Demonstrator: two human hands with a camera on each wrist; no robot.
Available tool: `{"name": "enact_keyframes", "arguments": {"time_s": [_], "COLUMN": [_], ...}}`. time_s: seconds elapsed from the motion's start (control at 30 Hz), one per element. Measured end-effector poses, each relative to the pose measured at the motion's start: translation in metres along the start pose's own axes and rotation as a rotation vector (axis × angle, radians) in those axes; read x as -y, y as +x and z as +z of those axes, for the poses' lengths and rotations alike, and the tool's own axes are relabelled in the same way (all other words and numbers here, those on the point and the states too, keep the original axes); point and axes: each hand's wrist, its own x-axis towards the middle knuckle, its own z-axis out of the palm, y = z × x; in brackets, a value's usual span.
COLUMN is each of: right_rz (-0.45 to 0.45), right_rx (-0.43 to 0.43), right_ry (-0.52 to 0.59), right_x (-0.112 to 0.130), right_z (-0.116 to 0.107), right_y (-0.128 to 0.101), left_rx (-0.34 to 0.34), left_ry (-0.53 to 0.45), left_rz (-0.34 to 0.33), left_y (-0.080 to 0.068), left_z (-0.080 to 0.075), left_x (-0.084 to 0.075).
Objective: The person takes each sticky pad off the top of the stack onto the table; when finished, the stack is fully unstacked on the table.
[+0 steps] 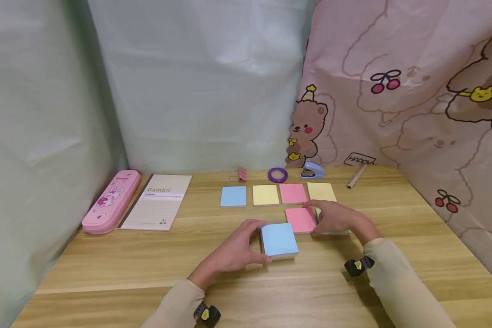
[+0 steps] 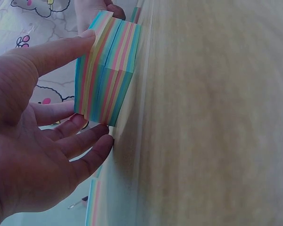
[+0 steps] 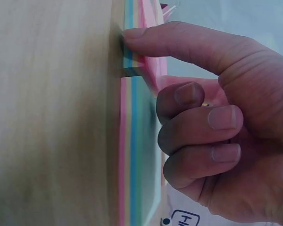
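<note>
My left hand [image 1: 238,250] grips a stack of sticky note pads [image 1: 279,239] with a blue one on top, thumb along one side and fingers along the other. Striped edges of several colours show on this stack in the left wrist view. Just beyond it, my right hand [image 1: 337,216] pinches a pink sticky note pad [image 1: 298,220] between thumb and index finger; its other fingers are curled in. Below those curled fingers lies a pale green pad [image 3: 148,155], mostly covered by the hand in the head view. Whether the left stack touches the table cannot be told.
Behind the hands sit a blue pad [image 1: 233,196], a yellow pad [image 1: 265,195], another pink pad [image 1: 293,193] and another yellow pad [image 1: 321,191]. Farther back are a binder clip [image 1: 241,175], purple tape [image 1: 277,175], stapler [image 1: 313,171] and pen [image 1: 356,176]. Notebook [image 1: 157,202] and pencil case [image 1: 112,202] lie left.
</note>
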Motion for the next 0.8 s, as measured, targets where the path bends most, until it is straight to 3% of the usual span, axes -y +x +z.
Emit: {"name": "enact_keyframes", "arguments": {"time_s": [0.23,0.37,0.53,0.8], "right_rz": [-0.037,-0.156,-0.283,-0.313], "right_rx": [-0.025,-0.017,0.056,0.167], "right_ry": [0.032,0.082,0.198,0.336], "right_x": [0.007,0.011,0.019,0.028], "right_z": [-0.007,-0.004,0.013,0.045], "right_y": [-0.015,-0.025,-0.03,-0.019], "left_rx": [0.0,0.001,-0.001,-0.014], "left_ry": [0.008,0.005,0.007,-0.009], "left_rz": [0.005,0.005,0.003,0.005], "left_y": [0.0,0.001,0.0,0.0], "left_z": [0.0,0.0,0.0,0.001], "left_x": [-0.001,-0.002,-0.003,0.0]}}
